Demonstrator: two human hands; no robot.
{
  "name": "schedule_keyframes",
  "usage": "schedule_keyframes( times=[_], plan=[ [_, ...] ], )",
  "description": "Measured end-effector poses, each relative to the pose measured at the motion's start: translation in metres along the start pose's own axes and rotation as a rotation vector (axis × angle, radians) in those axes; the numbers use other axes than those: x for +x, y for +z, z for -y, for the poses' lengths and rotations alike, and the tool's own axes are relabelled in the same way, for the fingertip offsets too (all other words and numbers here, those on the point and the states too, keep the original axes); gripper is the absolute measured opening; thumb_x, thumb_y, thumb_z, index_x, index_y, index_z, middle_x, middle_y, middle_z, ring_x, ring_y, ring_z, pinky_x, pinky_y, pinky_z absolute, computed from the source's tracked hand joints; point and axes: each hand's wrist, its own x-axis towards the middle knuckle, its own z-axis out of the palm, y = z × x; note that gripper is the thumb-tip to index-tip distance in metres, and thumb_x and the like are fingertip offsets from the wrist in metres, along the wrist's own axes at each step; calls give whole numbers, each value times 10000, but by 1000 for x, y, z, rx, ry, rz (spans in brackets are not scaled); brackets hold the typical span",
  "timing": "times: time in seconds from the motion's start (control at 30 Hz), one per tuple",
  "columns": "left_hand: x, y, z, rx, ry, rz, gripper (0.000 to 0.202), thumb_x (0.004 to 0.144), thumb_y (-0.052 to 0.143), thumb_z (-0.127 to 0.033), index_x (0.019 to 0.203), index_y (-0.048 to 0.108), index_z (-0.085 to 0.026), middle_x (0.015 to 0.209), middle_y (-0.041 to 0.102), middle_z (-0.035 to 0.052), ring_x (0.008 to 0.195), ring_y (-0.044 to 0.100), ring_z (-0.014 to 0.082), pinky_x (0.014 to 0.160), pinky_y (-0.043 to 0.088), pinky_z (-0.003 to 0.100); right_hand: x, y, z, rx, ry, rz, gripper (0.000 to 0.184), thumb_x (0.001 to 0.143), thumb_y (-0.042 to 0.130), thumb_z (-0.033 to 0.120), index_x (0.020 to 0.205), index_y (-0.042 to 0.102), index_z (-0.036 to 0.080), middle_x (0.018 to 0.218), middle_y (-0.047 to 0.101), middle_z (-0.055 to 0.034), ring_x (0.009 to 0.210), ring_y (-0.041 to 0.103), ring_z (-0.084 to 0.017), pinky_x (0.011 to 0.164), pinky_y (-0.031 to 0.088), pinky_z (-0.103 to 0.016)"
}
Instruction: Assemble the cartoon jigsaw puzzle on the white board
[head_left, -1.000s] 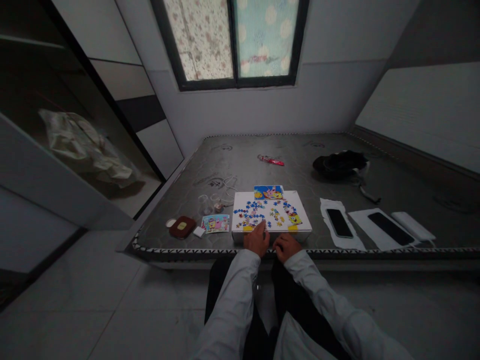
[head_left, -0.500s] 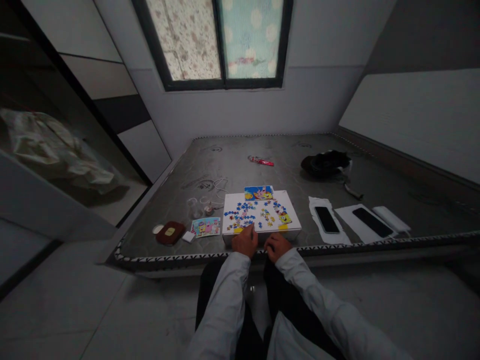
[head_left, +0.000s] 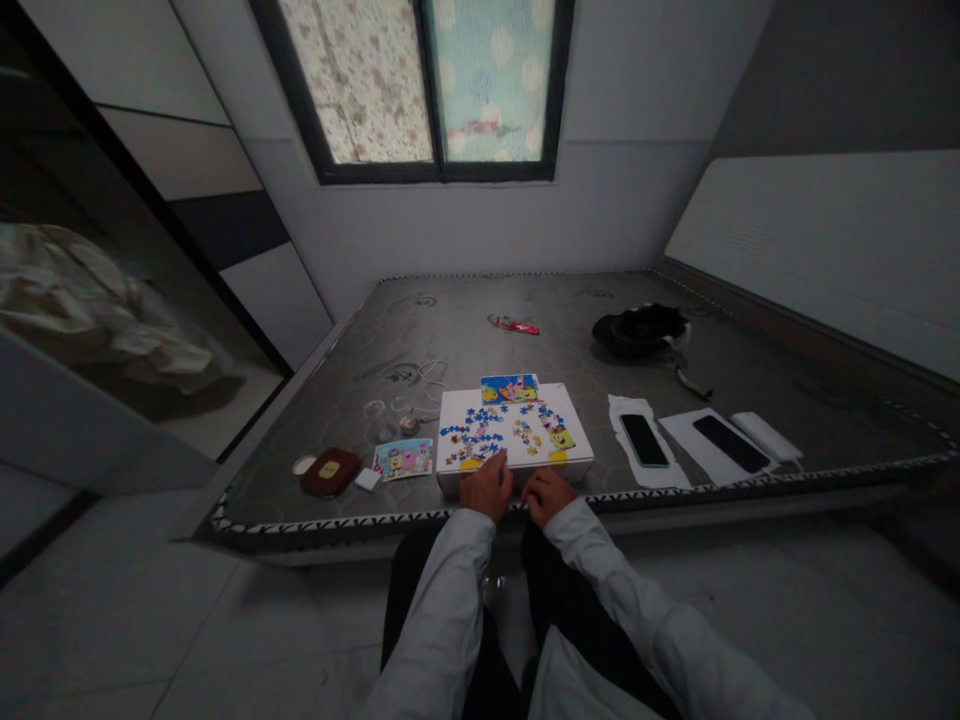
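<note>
A white board (head_left: 577, 447) lies at the near edge of a grey mattress (head_left: 525, 350) and carries several loose blue and yellow puzzle pieces (head_left: 480, 432). A finished strip of the cartoon picture (head_left: 509, 388) sits at the board's far edge. My left hand (head_left: 486, 486) rests on the board's near edge, its fingertips touching pieces. My right hand (head_left: 546, 494) lies curled beside it at the board's front rim. Whether either hand pinches a piece is too small to tell.
A cartoon reference card (head_left: 403, 458), a brown case (head_left: 328, 471) and a white cable (head_left: 427, 378) lie left of the board. Two phones (head_left: 643, 439) (head_left: 730, 443) on white paper lie to the right. A black heap (head_left: 637, 330) and a red wrapper (head_left: 514, 325) sit farther back.
The view has drifted, so everything sits a little further left and lower in the picture. My hands stay at the board's near edge, the left one slightly pulled back.
</note>
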Motion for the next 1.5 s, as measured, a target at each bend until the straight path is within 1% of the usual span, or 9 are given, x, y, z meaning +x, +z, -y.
schedule_keyframes(
  times=[0.1,0.2,0.3,0.57,0.8,1.0,1.27,1.4,1.5],
  plan=[
    [-1,2,0,-8,32,21,394,917,494,-256,1301,576,-287,1254,651,23,1057,653,191,905,513,314,1,1,0,-5,-3,2,175,683,571,74,646,668,215,753,624,-46,792,565,-191,743,468,-302],
    [0,3,0,3,4,27,380,918,496,-253,1284,591,-285,1232,664,28,1047,656,192,903,513,314,1,2,1,-11,0,1,179,687,568,72,646,668,214,752,627,-47,801,568,-194,758,469,-306],
    [0,2,1,9,-49,7,389,911,506,-252,1290,590,-271,1238,660,37,1046,655,201,901,514,314,1,1,1,-13,2,13,188,687,560,67,649,668,216,755,624,-43,808,571,-193,755,468,-305],
    [1,4,4,-33,-5,-29,380,909,491,-235,1270,602,-281,1220,669,21,1033,659,191,896,520,315,0,0,-1,9,-37,-31,200,680,541,52,650,657,212,752,615,-42,788,564,-184,732,467,-286],
    [1,-1,2,-25,-65,-62,422,902,485,-211,1314,564,-254,1237,658,36,1013,664,198,891,526,322,-1,4,-6,10,-33,-12,192,680,539,70,657,660,217,755,611,-39,792,562,-185,740,463,-298],
    [1,4,5,-54,14,-45,404,905,475,-230,1296,577,-248,1252,650,30,1073,639,188,918,518,309,0,2,-4,12,-17,14,202,697,526,72,649,662,215,761,620,-45,797,564,-189,747,466,-302],
    [0,8,8,-18,32,-81,402,903,468,-221,1290,572,-243,1247,651,18,1041,642,183,883,522,309,0,4,-5,14,-29,13,194,698,520,81,648,666,200,746,615,-54,798,566,-191,743,464,-299],
    [0,4,3,95,86,-189,361,899,473,-238,1232,610,-270,1332,588,11,1119,581,221,948,467,385,0,3,-3,2,-19,35,193,703,522,85,657,670,199,763,622,-57,803,564,-191,748,458,-301],
    [3,5,-1,173,99,-233,404,893,482,-273,1287,572,-262,1412,514,33,1218,498,265,1018,388,463,1,2,-2,-10,-8,53,192,703,525,87,660,671,203,763,621,-54,800,558,-188,752,453,-296]
  ],
)
